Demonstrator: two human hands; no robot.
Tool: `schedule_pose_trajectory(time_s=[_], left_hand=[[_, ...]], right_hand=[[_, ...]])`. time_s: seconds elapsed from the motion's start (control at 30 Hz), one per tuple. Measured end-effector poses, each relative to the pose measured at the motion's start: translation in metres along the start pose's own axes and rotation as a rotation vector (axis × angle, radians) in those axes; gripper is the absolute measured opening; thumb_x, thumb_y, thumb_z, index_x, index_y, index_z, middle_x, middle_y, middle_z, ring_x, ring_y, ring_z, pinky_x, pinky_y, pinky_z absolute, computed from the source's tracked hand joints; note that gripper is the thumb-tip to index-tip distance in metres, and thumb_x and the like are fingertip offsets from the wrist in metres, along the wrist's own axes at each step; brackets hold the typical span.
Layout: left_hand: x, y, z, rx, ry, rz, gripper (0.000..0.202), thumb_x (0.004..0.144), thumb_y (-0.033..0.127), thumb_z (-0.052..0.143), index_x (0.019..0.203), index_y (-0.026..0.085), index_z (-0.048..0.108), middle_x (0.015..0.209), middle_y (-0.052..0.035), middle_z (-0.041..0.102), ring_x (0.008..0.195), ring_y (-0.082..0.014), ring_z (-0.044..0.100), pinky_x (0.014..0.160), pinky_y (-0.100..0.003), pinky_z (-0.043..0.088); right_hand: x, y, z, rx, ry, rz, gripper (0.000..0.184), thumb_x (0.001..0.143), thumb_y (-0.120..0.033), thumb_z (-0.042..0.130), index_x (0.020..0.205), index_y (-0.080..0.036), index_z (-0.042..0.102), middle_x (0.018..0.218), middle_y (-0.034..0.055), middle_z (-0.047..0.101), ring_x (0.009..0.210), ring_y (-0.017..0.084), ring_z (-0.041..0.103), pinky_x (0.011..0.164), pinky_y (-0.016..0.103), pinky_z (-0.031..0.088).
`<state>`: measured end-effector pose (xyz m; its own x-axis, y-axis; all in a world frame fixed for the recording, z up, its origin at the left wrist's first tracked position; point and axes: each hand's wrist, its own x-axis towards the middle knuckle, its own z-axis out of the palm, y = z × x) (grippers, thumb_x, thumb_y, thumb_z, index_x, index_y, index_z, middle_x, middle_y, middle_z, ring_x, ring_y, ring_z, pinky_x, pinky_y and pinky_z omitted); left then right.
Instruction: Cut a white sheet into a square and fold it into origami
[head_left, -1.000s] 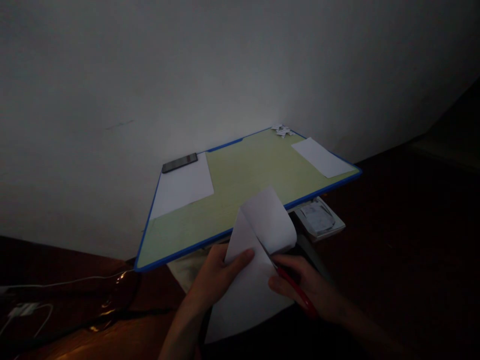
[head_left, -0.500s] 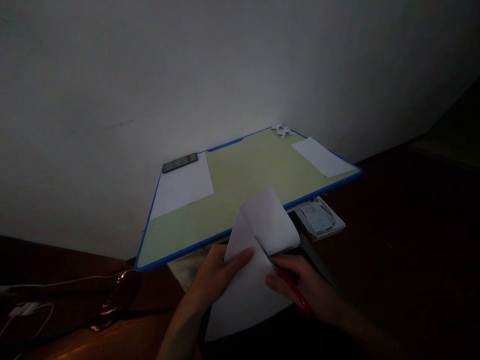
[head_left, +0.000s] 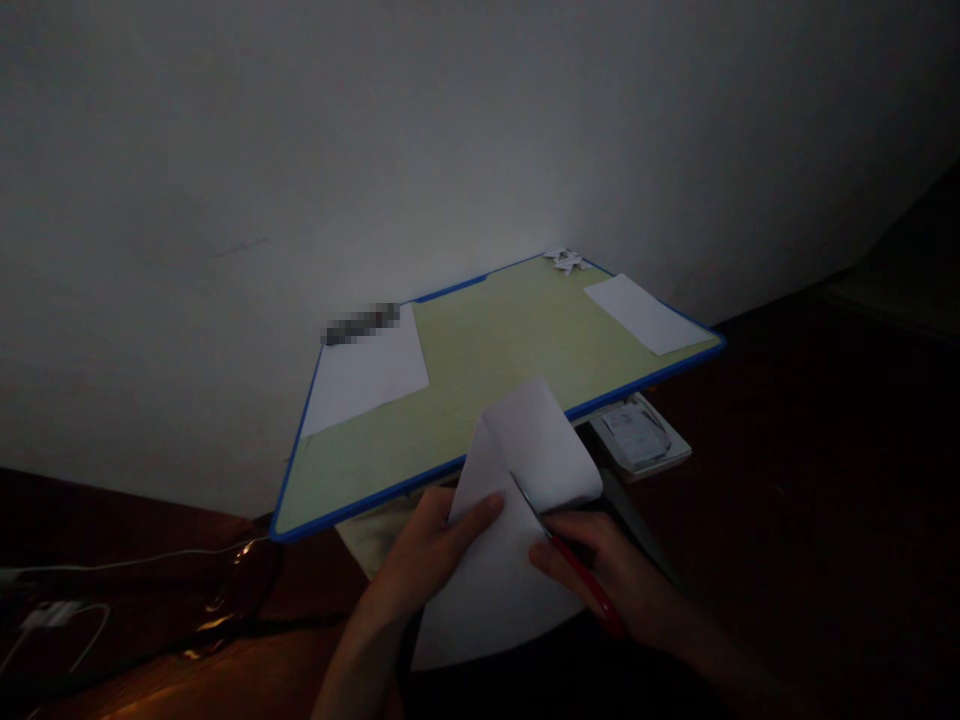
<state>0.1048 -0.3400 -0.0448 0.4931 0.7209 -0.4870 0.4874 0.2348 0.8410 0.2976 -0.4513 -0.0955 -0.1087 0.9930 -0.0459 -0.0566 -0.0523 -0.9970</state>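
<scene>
My left hand (head_left: 442, 550) pinches a white sheet of paper (head_left: 495, 590) by its left side, thumb on top and fingers underneath. In my right hand (head_left: 600, 560) is a pair of scissors (head_left: 574, 562) with red handles. Their blades lie in a slit that runs into the sheet, pointing away from me and up to the left. The part of the paper to the right of the slit curls up and over. The sheet is held above my lap, in front of the table's near edge.
A small table (head_left: 495, 350) with a pale green top and blue rim stands against the wall. On it lie a white sheet (head_left: 367, 375) at left with a pixelated dark object (head_left: 360, 324), another sheet (head_left: 649, 315) at right, and paper scraps (head_left: 566, 260). Books (head_left: 641, 440) sit below.
Almost nothing has moved. My hands, the scissors and the paper are in nearly the same place, with the sheet's lower edge slightly higher. The dark phone on the left sheet now appears pixelated.
</scene>
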Motion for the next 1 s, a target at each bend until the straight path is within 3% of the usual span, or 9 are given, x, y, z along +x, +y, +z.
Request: schedule_pose_trajectory(time_s=[0.63, 1.0], left_hand=[[0.0015, -0.0034, -0.0022, -0.086, -0.04, -0.053, 0.063, 0.079, 0.073, 0.075, 0.085, 0.01, 0.079, 0.075, -0.0112, 0.076, 0.058, -0.0177, 0.065, 0.052, -0.025, 0.044], [-0.0003, 0.0003, 0.0008, -0.105, -0.001, -0.055, 0.063, 0.074, 0.074, 0.078, 0.079, 0.011, 0.078, 0.071, -0.011, 0.075, 0.057, -0.0173, 0.063, 0.052, -0.025, 0.043]], right_hand=[[-0.0028, 0.0062, 0.0018, -0.061, 0.022, 0.001, 0.034, 0.098, -0.048, 0.07, 0.086, -0.016, 0.074, 0.088, 0.0045, 0.076, 0.077, 0.018, 0.066, 0.066, 0.026, 0.051], [-0.0021, 0.0051, 0.0022, -0.097, 0.028, 0.005, 0.043, 0.102, -0.051, 0.062, 0.078, -0.016, 0.069, 0.082, 0.0044, 0.072, 0.071, 0.015, 0.063, 0.06, 0.024, 0.047]])
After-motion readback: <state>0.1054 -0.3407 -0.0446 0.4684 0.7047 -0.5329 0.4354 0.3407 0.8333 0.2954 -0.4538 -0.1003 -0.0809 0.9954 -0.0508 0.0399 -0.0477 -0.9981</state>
